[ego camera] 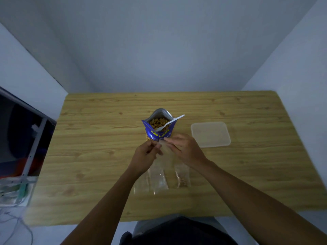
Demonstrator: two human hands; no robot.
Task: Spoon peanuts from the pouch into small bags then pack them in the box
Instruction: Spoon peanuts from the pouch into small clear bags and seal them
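as left hand (146,153) and right hand (185,150) pinch it, the bag (166,155) blurs.

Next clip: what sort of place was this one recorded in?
Probably a plain room set up for recording rather than a kitchen: a wooden table pushed into a corner of blank walls, with a metal frame standing at its left.

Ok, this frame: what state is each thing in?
pouch: upright, open, peanuts inside.
spoon: standing in the pouch, unheld.
held bag: pinched at its top by left hand and right hand, looks empty.
spare bags: flat on the table.
part-filled bag: lying flat, some peanuts inside.
box: right of the pouch, untouched; lid unclear.
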